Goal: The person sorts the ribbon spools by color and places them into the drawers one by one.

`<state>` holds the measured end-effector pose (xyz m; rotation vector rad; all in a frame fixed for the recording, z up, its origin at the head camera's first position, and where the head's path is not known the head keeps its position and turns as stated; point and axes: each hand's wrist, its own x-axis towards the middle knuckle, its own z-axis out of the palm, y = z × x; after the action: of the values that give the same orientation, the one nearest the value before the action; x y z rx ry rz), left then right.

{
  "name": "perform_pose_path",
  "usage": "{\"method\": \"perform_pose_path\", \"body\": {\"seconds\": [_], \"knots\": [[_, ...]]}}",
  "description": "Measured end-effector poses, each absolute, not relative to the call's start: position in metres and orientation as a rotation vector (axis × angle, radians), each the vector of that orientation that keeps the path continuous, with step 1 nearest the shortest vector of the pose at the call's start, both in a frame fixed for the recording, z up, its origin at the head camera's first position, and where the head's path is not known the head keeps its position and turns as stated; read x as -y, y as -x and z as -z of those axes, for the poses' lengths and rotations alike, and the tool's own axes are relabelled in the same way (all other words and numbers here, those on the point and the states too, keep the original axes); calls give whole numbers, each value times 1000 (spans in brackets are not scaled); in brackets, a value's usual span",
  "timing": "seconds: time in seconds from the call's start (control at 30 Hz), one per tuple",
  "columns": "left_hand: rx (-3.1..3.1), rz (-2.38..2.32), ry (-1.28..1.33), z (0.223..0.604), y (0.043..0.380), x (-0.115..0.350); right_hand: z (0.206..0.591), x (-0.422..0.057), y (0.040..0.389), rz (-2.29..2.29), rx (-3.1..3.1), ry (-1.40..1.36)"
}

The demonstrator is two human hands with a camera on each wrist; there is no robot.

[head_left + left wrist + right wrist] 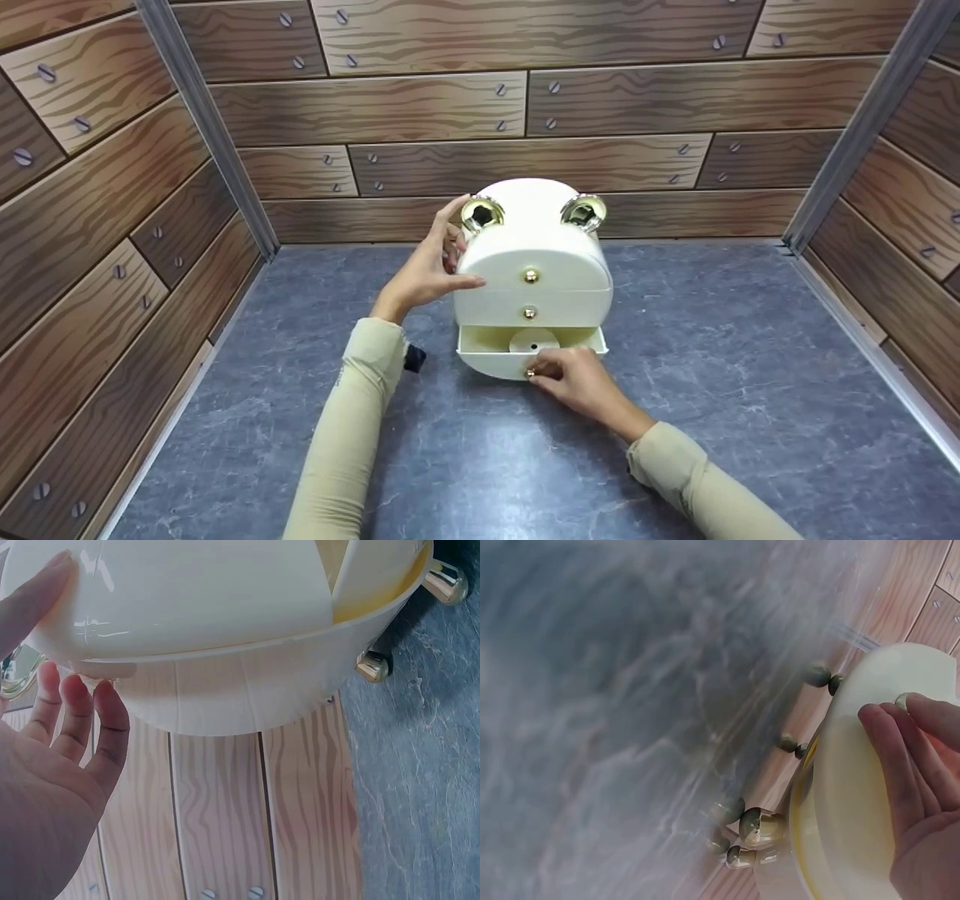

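A white rounded drawer box (532, 300) has gold knobs and two gold ring-shaped fittings on top. Its lowest drawer (480, 364) is pulled partly out, and a white round piece with a dark central hole (523, 341) shows inside. At the front, my right hand (581, 379) pinches that drawer's gold knob (530, 373), also seen in the right wrist view. Along the box's left side, my left hand (426, 264) holds it, thumb near the front edge. In the left wrist view, several curled fingertips (112, 709) touch the box's lower rim.
Under the box lies a dark grey marbled surface (300, 420). Near the left wrist is a small black object (414, 358). Wood-patterned walls (450, 112) rise behind and on both sides, with grey metal strips (210, 127) at the corners.
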<state>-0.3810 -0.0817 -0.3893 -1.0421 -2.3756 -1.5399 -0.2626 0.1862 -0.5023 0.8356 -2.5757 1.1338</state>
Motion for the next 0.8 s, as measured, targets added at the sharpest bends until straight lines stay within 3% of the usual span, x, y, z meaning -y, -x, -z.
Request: {"method": "perform_pose_path", "body": {"seconds": [0.8], "knots": [[2364, 1518, 1090, 390, 383, 84, 500, -187, 282, -1048, 2555, -873]]}}
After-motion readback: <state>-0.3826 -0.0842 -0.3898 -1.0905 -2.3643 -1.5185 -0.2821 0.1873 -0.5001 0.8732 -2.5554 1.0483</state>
